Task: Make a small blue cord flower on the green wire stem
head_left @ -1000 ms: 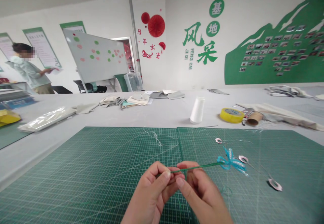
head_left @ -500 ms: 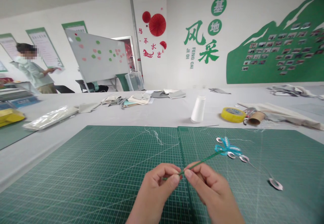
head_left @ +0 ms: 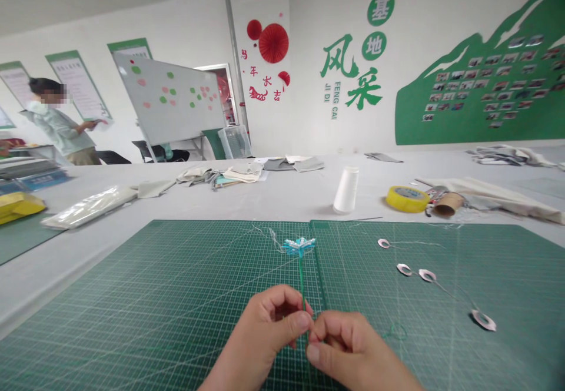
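Note:
A blue and white flower [head_left: 299,246] stands on a thin green stem [head_left: 302,279], upright above the green cutting mat [head_left: 198,285]. My left hand [head_left: 276,332] pinches the stem between thumb and fingers. Just below and to the right, my right hand [head_left: 346,341] is closed on the stem's lower part, its fingertips touching my left hand's. Several pale oval rings with thin wires lie on the mat to the right, one of them [head_left: 483,320] near its right side. A loop of green thread [head_left: 397,331] rests beside my right hand.
Behind the mat stand a white thread cone [head_left: 346,191], a yellow tape roll [head_left: 406,199] and a cardboard tube [head_left: 448,204]. Cloth pieces [head_left: 242,173] and a plastic-wrapped pack [head_left: 90,205] lie on the table. A person [head_left: 62,123] stands far left.
The flower has swung left and upright, away from the rings. Its stem now points up from my hands. My right hand has moved slightly down and left; the green thread loop is now visible.

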### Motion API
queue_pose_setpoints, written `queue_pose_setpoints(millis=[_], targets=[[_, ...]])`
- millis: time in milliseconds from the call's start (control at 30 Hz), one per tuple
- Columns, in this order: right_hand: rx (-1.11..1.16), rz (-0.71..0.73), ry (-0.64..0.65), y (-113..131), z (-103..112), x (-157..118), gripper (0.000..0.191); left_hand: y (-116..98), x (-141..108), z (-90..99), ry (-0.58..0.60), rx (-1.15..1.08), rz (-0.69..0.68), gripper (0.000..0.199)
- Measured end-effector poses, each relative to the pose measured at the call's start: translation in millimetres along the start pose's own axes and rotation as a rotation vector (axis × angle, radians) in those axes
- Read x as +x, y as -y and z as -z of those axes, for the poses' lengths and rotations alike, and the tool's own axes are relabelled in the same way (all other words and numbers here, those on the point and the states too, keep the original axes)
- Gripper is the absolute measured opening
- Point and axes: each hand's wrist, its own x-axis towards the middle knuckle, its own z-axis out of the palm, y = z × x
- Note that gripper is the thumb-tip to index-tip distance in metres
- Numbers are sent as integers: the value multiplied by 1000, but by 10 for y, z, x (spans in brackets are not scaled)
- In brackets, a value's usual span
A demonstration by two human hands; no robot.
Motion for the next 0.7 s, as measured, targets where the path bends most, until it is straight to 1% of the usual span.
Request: queue_pose_setpoints(millis=[167,333,433,500,633,700], targets=[[-23,-4,-42,-57,8,15,37,-46,-12,-11,-19,103,-41,13],[102,-16,-28,-31,-24,32,43,-93,-26,-27,-21,103,-44,12],[118,-27,-52,-36,-49,33,42,-114,-33,-33,-41,130,-42,12],[86,-25,-78,-41,-65,27,38,-125,-38,-43,-74,157,-47,11],[-62,-46,-117,-61,-94,9,25,-116,-53,-73,-134,196,-55,11],[-123,-46,-133,-70,-104,-3,22,-96,-60,-85,-153,234,-70,11]])
